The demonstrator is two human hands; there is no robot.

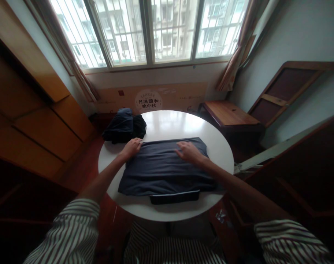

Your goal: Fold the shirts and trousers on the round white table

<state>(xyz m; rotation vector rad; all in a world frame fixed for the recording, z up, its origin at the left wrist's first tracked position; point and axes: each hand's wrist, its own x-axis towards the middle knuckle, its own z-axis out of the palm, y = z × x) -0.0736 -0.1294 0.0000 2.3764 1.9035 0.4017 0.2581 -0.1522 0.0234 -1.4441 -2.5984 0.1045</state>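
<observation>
Two hands — one left hand (132, 147), one right hand (191, 151) — and one grey garment (164, 170) on one round white surface (178, 124). One heap of dark clothing (121, 126) at ten o'clock, its pieces too bunched to count. Two striped sleeves (73, 227), toward eight and four. Four window panes (171, 33) and one printed panel (175, 97) at twelve, two curtains (233, 69) toward eleven and one — and one low wooden table (230, 113) at two.

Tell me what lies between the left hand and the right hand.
In the head view, part of the grey garment, spread on the white table, lies between the left hand and the right hand.
</observation>
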